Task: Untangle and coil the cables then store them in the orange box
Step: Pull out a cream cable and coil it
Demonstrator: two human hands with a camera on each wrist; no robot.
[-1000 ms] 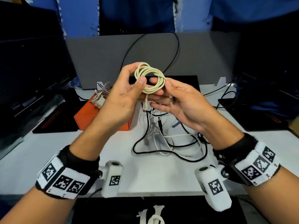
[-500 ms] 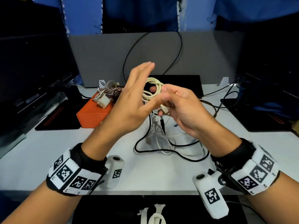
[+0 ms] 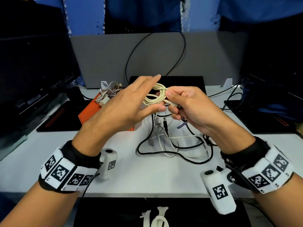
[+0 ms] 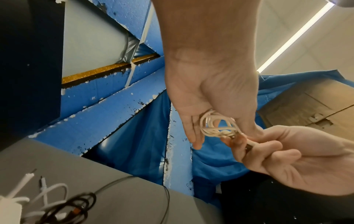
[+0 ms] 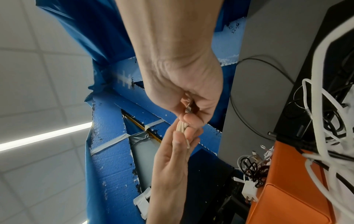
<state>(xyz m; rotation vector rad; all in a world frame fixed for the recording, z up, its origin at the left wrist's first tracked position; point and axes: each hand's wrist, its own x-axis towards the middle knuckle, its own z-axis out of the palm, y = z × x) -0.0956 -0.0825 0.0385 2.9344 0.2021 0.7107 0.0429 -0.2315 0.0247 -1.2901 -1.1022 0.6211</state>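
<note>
Both hands meet in the air above the desk (image 3: 68,154), around a cream cable (image 3: 155,97) wound into a small coil. That coil is the landmark here. Right hand (image 3: 188,107) has thumb and curled fingers pinched on the coil's right edge and on the loose plug end, likely to tuck the tail so the loops cannot spring apart. Left hand (image 3: 124,107) lies against the coil's left side with straight fingers, thumb reaching underneath, apparently steadying the loops rather than gripping.

Left of and beyond the coil sits the orange box (image 3: 91,112), with a few cables already heaped on it. Directly beneath the coil a tangled pile of black and white cables (image 3: 173,145) sprawls on the desk, not yet sorted. Nothing visibly blocks the way from coil to box.
</note>
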